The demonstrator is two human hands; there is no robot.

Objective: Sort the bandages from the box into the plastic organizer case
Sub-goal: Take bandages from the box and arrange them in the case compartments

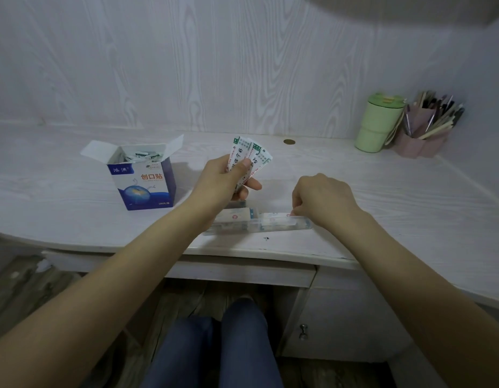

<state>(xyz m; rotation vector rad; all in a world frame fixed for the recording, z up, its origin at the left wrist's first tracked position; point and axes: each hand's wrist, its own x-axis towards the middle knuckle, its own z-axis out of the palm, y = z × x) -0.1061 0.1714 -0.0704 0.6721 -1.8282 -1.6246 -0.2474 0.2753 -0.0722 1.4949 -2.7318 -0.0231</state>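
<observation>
Head view: placement step in hand. Left hand (228,175), frame centre, pinches a fan of bandages (249,156). Right hand (322,200) pinches one bandage over the right end of the case (259,222), lower centre on the worktop (382,191). Next move: seat it flat. Case partly filled; box (143,179), centre left, open, holds more.

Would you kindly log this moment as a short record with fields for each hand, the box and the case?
left hand: holds a fan of wrapped bandages
right hand: fingers curled at the organizer case, apparently placing a bandage
box: open, bandages inside, left of case
case contents: some bandages already in
</observation>
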